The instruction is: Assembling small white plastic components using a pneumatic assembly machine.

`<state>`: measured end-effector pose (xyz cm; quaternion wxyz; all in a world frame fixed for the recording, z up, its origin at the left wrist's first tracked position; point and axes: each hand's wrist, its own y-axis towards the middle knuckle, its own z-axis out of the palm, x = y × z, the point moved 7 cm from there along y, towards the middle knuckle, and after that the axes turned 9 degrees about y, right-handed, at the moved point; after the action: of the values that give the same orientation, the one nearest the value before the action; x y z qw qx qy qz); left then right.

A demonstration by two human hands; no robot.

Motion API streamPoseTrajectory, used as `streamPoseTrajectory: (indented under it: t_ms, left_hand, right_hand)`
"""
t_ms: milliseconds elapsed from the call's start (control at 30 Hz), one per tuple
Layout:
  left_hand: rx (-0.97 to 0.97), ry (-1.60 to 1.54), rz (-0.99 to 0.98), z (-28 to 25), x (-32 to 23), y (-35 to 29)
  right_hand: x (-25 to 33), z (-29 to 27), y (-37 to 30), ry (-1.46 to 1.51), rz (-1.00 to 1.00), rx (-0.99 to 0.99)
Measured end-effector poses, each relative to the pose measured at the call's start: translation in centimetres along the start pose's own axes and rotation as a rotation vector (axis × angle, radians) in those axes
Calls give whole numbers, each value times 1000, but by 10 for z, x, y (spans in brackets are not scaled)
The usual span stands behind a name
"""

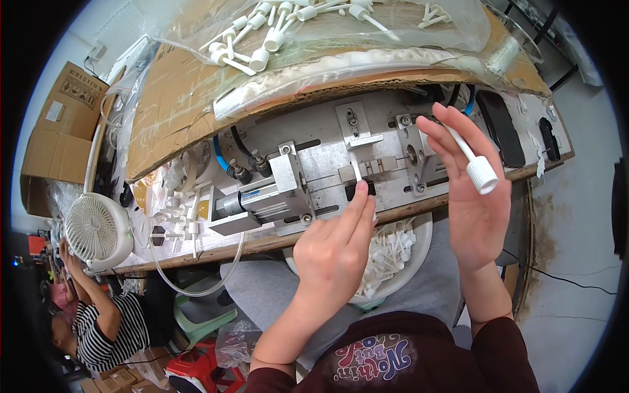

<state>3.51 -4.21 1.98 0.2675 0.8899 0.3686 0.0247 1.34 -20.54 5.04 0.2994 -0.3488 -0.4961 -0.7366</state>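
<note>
- Right hand (479, 219) is holding a white capped stick (483, 175), stem pointing far-left.
- Left hand (334, 245) is touching a white rod (356, 166) pointing far across a metal block (388, 164); I can't tell its grip.
- Shirt (436, 331) is showing letters.

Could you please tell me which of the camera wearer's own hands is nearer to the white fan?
Left. The left hand is right of the white fan, by the metal fixture; the right hand is farther right.

Pale, perhaps tiled wall (116, 31), grey floor (576, 223), green stool (207, 323)
</note>
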Motion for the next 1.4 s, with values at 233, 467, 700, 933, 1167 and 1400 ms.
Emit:
streamPoseTrajectory:
  t_ms: [233, 467, 700, 933, 1167, 1400]
  left_hand:
    - [30, -16, 25, -3, 4, 12]
    - [-76, -192, -12, -36, 32, 35]
    - [-323, 153, -73, -73, 100, 120]
    - [-18, 49, -323, -44, 126, 153]
    - [-236, -384, -263, -65, 117, 128]
    - [-261, -573, -149, -79, 66, 75]
  right_hand:
    - [13, -4, -14, -240, 7, 78]
    - [13, 19, -29, -806, -172, 396]
    - [-16, 44, -43, -1027, -241, 577]
    - [-19, 61, -30, -1145, -321, 638]
    - [-8, 61, 1, -1003, -152, 689]
    - [-32, 76, 180, -1054, -447, 509]
